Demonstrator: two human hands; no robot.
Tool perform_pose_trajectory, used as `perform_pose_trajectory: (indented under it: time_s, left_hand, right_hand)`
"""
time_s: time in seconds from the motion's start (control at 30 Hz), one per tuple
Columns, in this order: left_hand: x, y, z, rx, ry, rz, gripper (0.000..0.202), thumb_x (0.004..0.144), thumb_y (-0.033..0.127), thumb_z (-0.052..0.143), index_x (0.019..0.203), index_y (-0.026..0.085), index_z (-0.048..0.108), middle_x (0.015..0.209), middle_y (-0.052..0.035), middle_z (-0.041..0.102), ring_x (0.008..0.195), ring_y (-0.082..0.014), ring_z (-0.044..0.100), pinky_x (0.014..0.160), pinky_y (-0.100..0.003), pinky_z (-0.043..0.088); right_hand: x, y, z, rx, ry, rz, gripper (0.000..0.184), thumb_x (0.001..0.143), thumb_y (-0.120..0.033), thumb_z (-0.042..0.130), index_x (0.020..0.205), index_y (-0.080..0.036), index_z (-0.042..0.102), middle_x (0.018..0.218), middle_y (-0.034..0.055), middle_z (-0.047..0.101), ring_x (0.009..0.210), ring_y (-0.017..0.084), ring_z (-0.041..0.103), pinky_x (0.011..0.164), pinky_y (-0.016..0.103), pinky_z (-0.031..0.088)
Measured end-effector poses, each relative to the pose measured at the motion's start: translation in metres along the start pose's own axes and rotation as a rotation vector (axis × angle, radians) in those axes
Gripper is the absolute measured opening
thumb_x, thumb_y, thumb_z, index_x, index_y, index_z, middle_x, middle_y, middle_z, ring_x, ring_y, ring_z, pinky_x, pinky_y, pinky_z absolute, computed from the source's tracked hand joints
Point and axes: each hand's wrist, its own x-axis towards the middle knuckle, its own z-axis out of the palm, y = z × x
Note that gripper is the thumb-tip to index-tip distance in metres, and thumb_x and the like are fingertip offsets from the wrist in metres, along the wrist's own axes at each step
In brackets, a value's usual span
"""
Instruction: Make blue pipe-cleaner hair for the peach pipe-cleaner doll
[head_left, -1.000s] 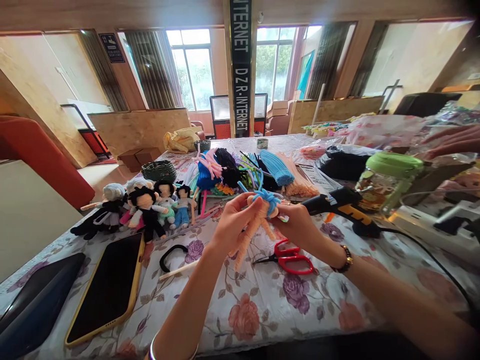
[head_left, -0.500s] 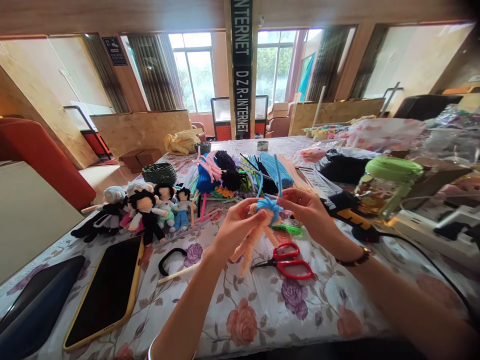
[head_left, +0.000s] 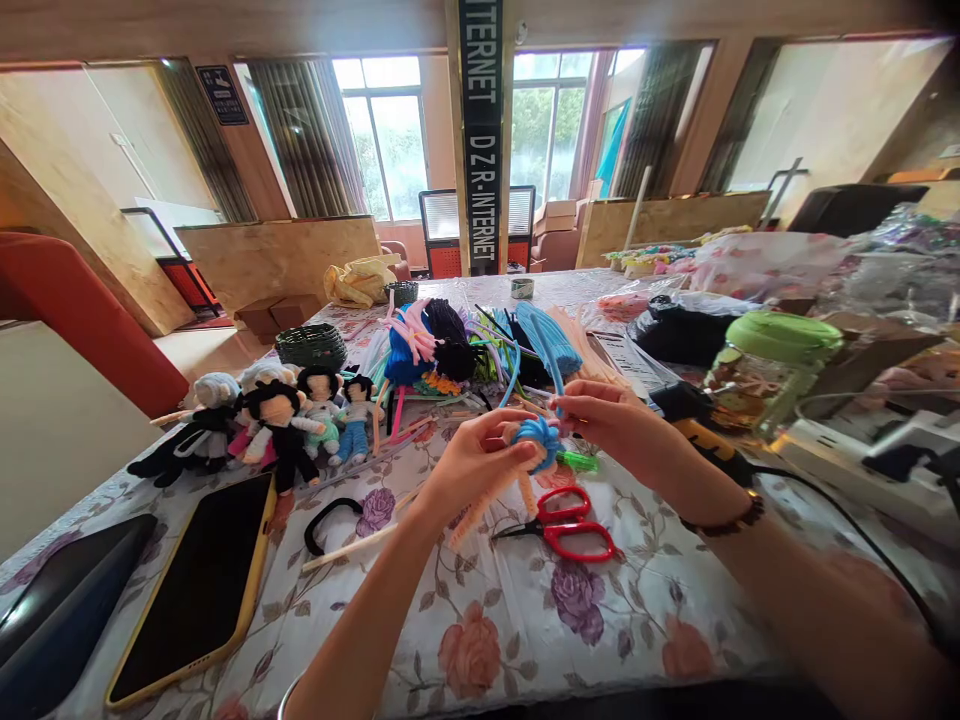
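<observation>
Between my hands is a small pipe-cleaner doll (head_left: pixel 538 443) with peach limbs and blue hair. My left hand (head_left: pixel 480 455) is closed around its head and body, thumb across the front. The fingers of my right hand (head_left: pixel 600 415) pinch a blue pipe cleaner (head_left: pixel 551 365) that sticks up from the hair; a second blue strand (head_left: pixel 512 375) rises on the left. Red-handled scissors (head_left: pixel 570 525) lie on the table below the doll, blades apart. A bright green item (head_left: pixel 578 461) lies partly behind my right hand.
Finished dolls (head_left: pixel 281 425) sit at the left, near a dark basket (head_left: pixel 311 346) and a phone (head_left: pixel 196 590). Pipe-cleaner bundles (head_left: pixel 431 340) lie behind my hands. To the right are a corded black-and-yellow tool (head_left: pixel 712 450) and a green-lidded jar (head_left: pixel 776 365). A black pipe cleaner (head_left: pixel 319 520) curves nearby.
The doll has tilted, so the top of its blue hair faces me more. Both hands have dipped slightly, still on the doll and strand. The whole view has shifted a little.
</observation>
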Motion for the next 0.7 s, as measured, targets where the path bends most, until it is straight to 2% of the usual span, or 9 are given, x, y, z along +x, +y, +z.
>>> perform_pose_trajectory:
  time_s: [0.13,0.2,0.27,0.43,0.53,0.6,0.63,0.7]
  left_hand:
    - [0.001,-0.004,0.0,0.019,-0.019,-0.018,0.041,0.064,0.033,0.076,0.101,0.017,0.067,0.086,-0.0045,0.069,0.073,-0.0133,0.062,0.07,-0.023,0.046]
    - [0.001,-0.007,0.0,0.036,-0.029,-0.024,0.041,0.065,0.033,0.076,0.102,0.017,0.066,0.087,-0.0043,0.069,0.074,-0.0132,0.063,0.071,-0.023,0.046]
    - [0.002,-0.009,-0.001,0.059,-0.039,-0.024,0.04,0.067,0.033,0.075,0.103,0.018,0.066,0.088,-0.0041,0.069,0.075,-0.0131,0.063,0.072,-0.023,0.046]
    - [0.003,-0.012,-0.002,0.081,-0.045,-0.011,0.041,0.069,0.035,0.073,0.107,0.02,0.065,0.087,-0.0034,0.068,0.075,-0.0133,0.062,0.072,-0.024,0.046]
    - [0.003,-0.013,-0.002,0.105,-0.04,-0.005,0.042,0.068,0.036,0.074,0.107,0.021,0.066,0.086,-0.0037,0.068,0.074,-0.0144,0.062,0.069,-0.024,0.046]
    - [0.003,-0.013,-0.003,0.118,-0.042,-0.005,0.043,0.068,0.037,0.074,0.107,0.02,0.067,0.086,-0.0043,0.069,0.072,-0.0145,0.062,0.068,-0.024,0.046]
    - [0.003,-0.013,-0.003,0.119,-0.047,-0.005,0.043,0.068,0.036,0.073,0.107,0.02,0.067,0.086,-0.0043,0.069,0.071,-0.014,0.062,0.068,-0.024,0.046]
    - [0.003,-0.014,-0.003,0.116,-0.061,-0.01,0.043,0.069,0.036,0.073,0.109,0.019,0.066,0.085,-0.0039,0.068,0.07,-0.0125,0.061,0.067,-0.023,0.046]
  right_hand:
    - [-0.002,-0.001,0.002,0.0,0.004,0.0,0.023,0.061,-0.033,0.077,0.07,-0.019,0.061,0.064,-0.0025,0.06,0.054,0.008,0.053,0.051,0.022,0.041]
    - [-0.003,-0.002,0.003,0.012,0.006,-0.01,0.029,0.061,-0.031,0.078,0.082,-0.02,0.062,0.066,-0.0037,0.061,0.054,0.008,0.053,0.051,0.022,0.041]
    - [-0.005,-0.004,0.003,0.024,-0.01,-0.031,0.043,0.062,-0.027,0.077,0.101,-0.022,0.059,0.066,-0.0051,0.061,0.056,0.008,0.055,0.052,0.021,0.042]
    - [-0.008,-0.007,0.005,-0.026,0.001,-0.168,0.08,0.067,-0.024,0.072,0.137,-0.029,0.033,0.062,-0.0077,0.057,0.056,0.011,0.057,0.051,0.023,0.043]
    - [-0.008,-0.007,0.006,-0.064,0.012,-0.26,0.099,0.069,-0.026,0.071,0.146,-0.033,0.01,0.06,-0.0087,0.055,0.054,0.013,0.058,0.05,0.026,0.046]
    - [-0.008,-0.005,0.007,-0.095,0.011,-0.308,0.105,0.07,-0.026,0.071,0.147,-0.034,0.0,0.059,-0.0085,0.055,0.054,0.013,0.058,0.051,0.027,0.048]
    - [-0.008,-0.004,0.007,-0.117,0.022,-0.331,0.103,0.071,-0.025,0.07,0.147,-0.033,0.0,0.06,-0.008,0.056,0.054,0.013,0.057,0.051,0.027,0.049]
    - [-0.008,-0.003,0.007,-0.198,0.069,-0.377,0.093,0.073,-0.025,0.069,0.147,-0.032,0.012,0.063,-0.006,0.057,0.055,0.013,0.056,0.05,0.026,0.049]
